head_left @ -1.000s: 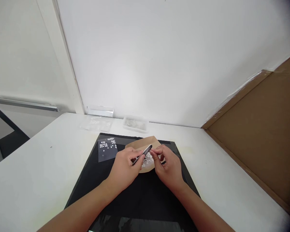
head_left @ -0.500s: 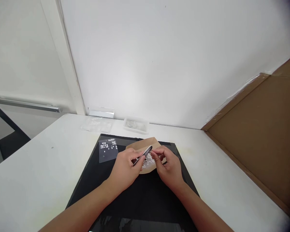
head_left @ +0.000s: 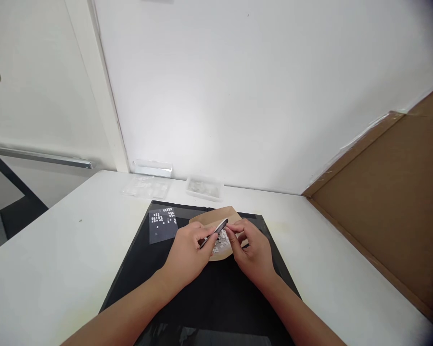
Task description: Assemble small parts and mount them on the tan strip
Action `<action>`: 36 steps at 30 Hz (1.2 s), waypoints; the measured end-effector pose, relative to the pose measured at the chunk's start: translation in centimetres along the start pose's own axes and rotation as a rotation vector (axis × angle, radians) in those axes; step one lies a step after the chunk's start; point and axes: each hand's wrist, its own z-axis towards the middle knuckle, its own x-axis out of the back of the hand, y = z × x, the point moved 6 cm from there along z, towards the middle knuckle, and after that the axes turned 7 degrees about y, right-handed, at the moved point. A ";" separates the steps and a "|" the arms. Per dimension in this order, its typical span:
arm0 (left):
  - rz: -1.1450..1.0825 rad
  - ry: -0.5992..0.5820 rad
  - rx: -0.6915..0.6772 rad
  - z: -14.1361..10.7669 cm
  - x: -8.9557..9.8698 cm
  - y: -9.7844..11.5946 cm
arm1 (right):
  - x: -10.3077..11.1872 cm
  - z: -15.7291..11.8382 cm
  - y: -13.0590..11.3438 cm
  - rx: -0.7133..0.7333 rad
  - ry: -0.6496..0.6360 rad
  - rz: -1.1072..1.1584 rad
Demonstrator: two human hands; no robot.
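Observation:
My left hand (head_left: 189, 247) is closed, thumb against fingers, on a slim dark strip with a pale edge (head_left: 222, 225) that slants up to the right. My right hand (head_left: 254, 245) pinches with thumb and forefinger right at the strip's upper end. Whatever lies between those fingertips is too small to make out. Below both hands, a brown paper tray (head_left: 207, 217) rests on the black mat (head_left: 209, 298). Small white pieces (head_left: 222, 241) lie scattered in it, partly covered by my fingers. Left of the tray is a clear sheet (head_left: 160, 235) bearing several white rectangles.
At the back of the white table (head_left: 57, 240), against the wall, stand a shallow translucent box (head_left: 204, 187) with pale contents and an open clear plastic case (head_left: 147, 185). A brown cardboard panel (head_left: 389, 192) rises along the right side.
The view has shifted very slightly. Both hands keep the same hold at the strip, with hardly any movement over the tray.

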 end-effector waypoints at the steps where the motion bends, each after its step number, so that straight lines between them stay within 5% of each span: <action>1: 0.000 -0.002 0.003 0.0 0.0 0.0 | 0.0 0.0 0.0 0.018 0.000 -0.021; 19: 0.012 -0.032 -0.032 0.1 -0.5 -0.4 | -1.0 -0.8 -0.6 0.149 -0.112 -0.160; 25: 0.017 -0.029 -0.034 0.0 -0.5 -0.3 | -0.6 -0.4 -0.7 0.152 0.009 -0.213; 32: -0.024 -0.015 0.000 0.3 -0.3 -0.9 | -1.7 -1.0 -1.3 0.190 -0.105 -0.208; 36: -0.043 -0.016 0.002 0.3 -0.4 -0.7 | -1.2 -0.5 -1.4 0.207 -0.035 -0.255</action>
